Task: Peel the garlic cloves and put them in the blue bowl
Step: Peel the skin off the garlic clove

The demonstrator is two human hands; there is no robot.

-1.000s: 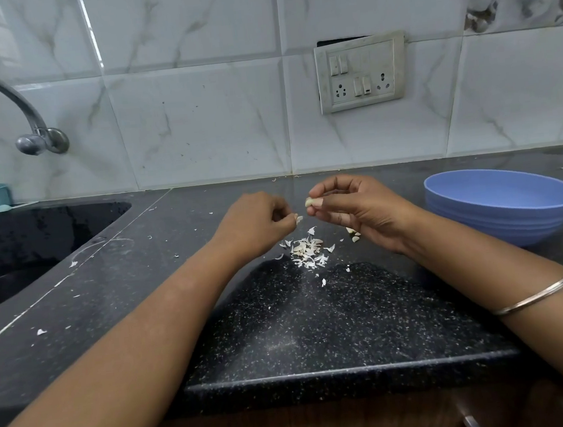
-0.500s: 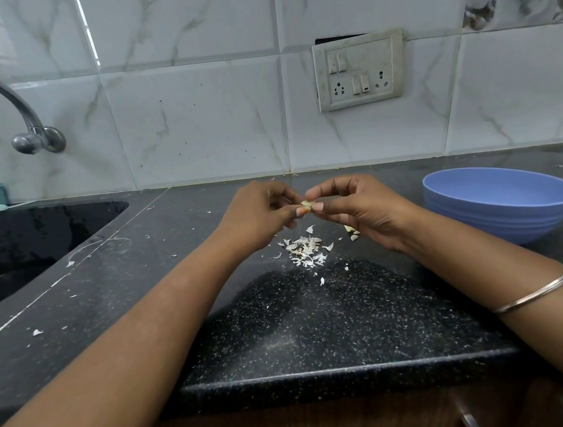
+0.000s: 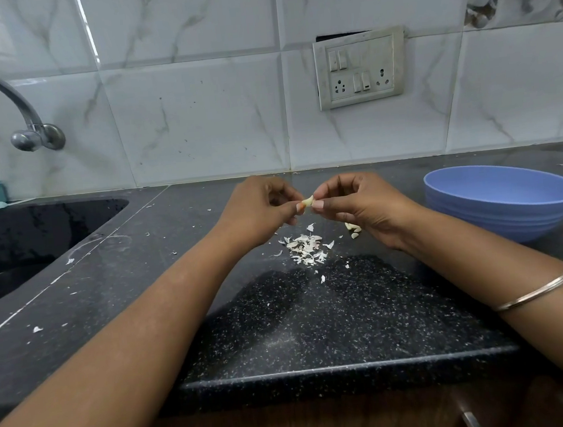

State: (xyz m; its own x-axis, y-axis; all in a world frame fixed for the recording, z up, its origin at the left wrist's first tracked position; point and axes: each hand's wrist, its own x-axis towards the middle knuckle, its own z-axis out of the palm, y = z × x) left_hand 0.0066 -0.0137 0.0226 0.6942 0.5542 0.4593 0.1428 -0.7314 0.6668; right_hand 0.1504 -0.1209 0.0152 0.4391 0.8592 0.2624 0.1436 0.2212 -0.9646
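While your two hands meet above the surface (image 3: pixel 319 330), your left hand (image 3: pixel 256 212) and right hand (image 3: pixel 358 202) pinch one garlic clove (image 3: pixel 308 201) between thumb and fingertips, the fingers closed tight on it from both sides and the rest curled in. Just below them lies a small heap of peels (image 3: pixel 305 245), and a few cloves (image 3: pixel 353 229) rest on the surface under your right palm. To your right the blue bowl (image 3: pixel 502 199) stands apart from your hand, with clear dark stone between them. To your left the sink (image 3: pixel 17 238) opens in the surface, well away. Your forearms cross the front edge, and a bangle (image 3: pixel 538 288) circles the right one. Behind, a marbled tile wall carries a switch plate (image 3: pixel 359 68) and a tap (image 3: pixel 23 114).
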